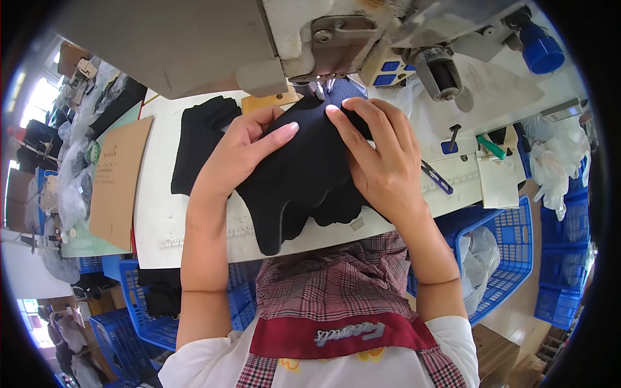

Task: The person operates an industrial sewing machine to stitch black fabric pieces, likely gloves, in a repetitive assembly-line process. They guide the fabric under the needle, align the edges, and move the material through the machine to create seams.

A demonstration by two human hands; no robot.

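Observation:
A piece of black fabric (294, 161) with curved edges lies on the white sewing table, its far end at the needle area (325, 88) of a sewing machine (304, 48). My left hand (249, 147) grips its left side, thumb on top and fingers curled at the far edge. On the right side, my right hand (385, 149) holds the cloth close to the needle, index fingertip bent down onto it and thumb hidden. Part of the fabric drapes past the table's front edge toward my apron. Folded black pieces (204, 139) lie left of my left hand.
Right of my right hand lies a purple-handled cutter (437, 178). A ruler strip (462, 181) runs along the white tabletop (155, 220). Cardboard (119, 181) leans at the left. Blue baskets (501, 258) stand below on both sides, one holding clear plastic bags (477, 262).

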